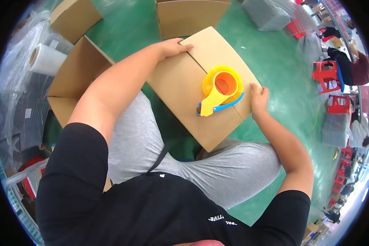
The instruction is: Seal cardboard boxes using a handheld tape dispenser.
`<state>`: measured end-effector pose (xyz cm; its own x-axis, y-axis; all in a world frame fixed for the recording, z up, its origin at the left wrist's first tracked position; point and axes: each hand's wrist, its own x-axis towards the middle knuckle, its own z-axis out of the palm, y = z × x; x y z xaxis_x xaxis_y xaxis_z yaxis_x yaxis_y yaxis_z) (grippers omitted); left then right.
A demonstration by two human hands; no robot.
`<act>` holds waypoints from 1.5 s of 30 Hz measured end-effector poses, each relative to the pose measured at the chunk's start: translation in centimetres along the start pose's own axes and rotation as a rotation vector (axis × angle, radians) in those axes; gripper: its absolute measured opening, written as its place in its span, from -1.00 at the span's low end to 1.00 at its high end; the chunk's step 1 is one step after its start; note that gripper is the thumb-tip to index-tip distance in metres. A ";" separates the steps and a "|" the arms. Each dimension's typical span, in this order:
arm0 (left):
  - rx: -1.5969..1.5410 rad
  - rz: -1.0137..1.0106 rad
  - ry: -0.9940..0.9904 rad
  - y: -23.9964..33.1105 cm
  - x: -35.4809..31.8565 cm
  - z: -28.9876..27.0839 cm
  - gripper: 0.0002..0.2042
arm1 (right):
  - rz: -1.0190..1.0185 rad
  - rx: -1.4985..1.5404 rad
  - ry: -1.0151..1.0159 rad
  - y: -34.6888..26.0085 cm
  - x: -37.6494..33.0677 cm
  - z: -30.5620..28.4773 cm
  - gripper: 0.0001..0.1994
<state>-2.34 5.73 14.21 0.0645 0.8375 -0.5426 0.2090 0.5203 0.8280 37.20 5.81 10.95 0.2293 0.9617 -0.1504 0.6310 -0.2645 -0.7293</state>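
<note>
A brown cardboard box (184, 92) stands between my knees, its top flaps folded down and meeting at a dark seam. My left hand (173, 49) holds its far left edge, thumb lying on top near the seam and the other fingers partly hidden. Against the right edge, my right hand (259, 100) grips the box with bent fingers by the corner. On top, right of the middle, rests a yellow tape dispenser (211, 102) with a blue lever and an orange hub. Neither hand touches it.
Open cardboard boxes stand at the left (76, 71) and far side (192, 18); another carton (76, 20) is at the far left. A roll of clear film (49, 59) lies beside plastic-wrapped stacks. Red stools (327, 76) and people line the right.
</note>
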 end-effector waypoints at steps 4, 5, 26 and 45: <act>-0.172 -0.027 -0.013 0.5 -1.6 0.9 -0.49 | -0.167 0.127 0.044 -0.4 5.8 0.2 -0.36; -0.165 -0.028 -0.010 0.7 -2.1 1.7 -0.49 | -0.297 0.064 0.078 -1.6 7.0 -0.1 -0.37; -0.293 -0.066 0.313 0.6 -2.5 7.8 -0.29 | -0.610 -0.485 -0.646 -16.1 13.7 9.2 -0.32; -0.197 -0.064 0.117 -0.9 1.0 4.7 -0.12 | -0.329 0.004 -0.404 -5.1 17.3 -7.6 -0.37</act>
<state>2.07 5.28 12.23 -0.0591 0.8094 -0.5843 0.0137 0.5859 0.8103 43.59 23.24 17.19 -0.2857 0.9453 -0.1575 0.6183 0.0563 -0.7839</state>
